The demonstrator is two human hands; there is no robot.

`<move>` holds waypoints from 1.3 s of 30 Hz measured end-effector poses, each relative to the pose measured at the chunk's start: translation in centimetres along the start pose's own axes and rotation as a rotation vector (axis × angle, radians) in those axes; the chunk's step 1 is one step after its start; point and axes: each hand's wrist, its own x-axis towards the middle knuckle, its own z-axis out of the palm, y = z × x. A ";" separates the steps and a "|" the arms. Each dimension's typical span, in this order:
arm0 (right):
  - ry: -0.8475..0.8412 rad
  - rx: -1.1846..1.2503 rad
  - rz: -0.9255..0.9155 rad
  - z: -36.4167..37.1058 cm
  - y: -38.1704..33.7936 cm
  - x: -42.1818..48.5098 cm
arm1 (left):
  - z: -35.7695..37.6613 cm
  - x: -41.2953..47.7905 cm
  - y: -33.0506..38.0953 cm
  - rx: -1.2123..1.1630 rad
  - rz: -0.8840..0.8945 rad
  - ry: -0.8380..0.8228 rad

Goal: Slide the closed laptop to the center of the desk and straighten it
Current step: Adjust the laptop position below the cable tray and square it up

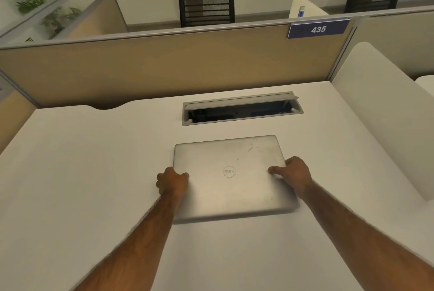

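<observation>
A closed silver laptop (231, 180) with a round logo on its lid lies flat on the white desk (94, 173), near the middle and turned slightly anticlockwise. My left hand (172, 182) grips the laptop's left edge, thumb on the lid. My right hand (293, 174) holds the right edge, thumb resting on the lid and fingers curled around the side. Both forearms reach in from the bottom of the view.
An open cable hatch (242, 108) is set in the desk just behind the laptop. A tan partition (164, 65) with a blue "435" sign (318, 29) closes the back. A white side panel (385, 114) stands at the right. Chairs and plants lie beyond.
</observation>
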 end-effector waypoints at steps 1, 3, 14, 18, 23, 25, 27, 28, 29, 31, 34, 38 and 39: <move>0.007 0.007 0.000 -0.1 0.1 0.0 | 0.2 -0.1 -0.2 -0.014 -0.001 0.005; 0.023 0.034 0.001 -0.4 0.4 0.0 | 0.7 -0.3 -0.6 -0.057 0.001 0.006; 0.011 0.047 -0.018 -1.4 1.5 -0.2 | 1.4 -1.2 -1.7 -0.188 0.038 0.008; 0.013 0.046 -0.037 -1.3 1.3 -0.6 | 1.0 -1.3 -1.8 -0.198 0.051 0.023; 0.009 0.064 -0.030 -0.9 1.5 -0.9 | 1.0 -1.4 -1.6 -0.176 0.053 0.058; 0.012 0.060 -0.032 -0.8 1.5 -1.0 | 0.9 -1.4 -1.6 -0.176 0.051 0.053; 0.016 0.050 -0.034 -0.8 1.4 -1.1 | 0.9 -1.3 -1.7 -0.158 0.052 0.043; 0.018 0.045 -0.037 -0.8 1.5 -1.1 | 0.8 -1.4 -1.7 -0.142 0.052 0.036; 0.020 0.041 -0.038 -0.8 1.5 -1.1 | 0.8 -1.4 -1.6 -0.125 0.054 0.029; 0.018 0.042 -0.032 -0.8 1.5 -1.1 | 0.7 -1.5 -1.6 -0.106 0.059 0.018; 0.015 0.039 -0.019 -0.7 1.6 -1.1 | 0.5 -1.6 -1.5 -0.092 0.067 0.010; 0.009 0.039 -0.022 -0.6 1.8 -1.0 | 0.5 -1.8 -1.6 -0.041 0.082 0.000; 0.010 0.031 -0.025 -0.6 1.8 -1.0 | 0.4 -1.8 -1.6 -0.029 0.088 -0.003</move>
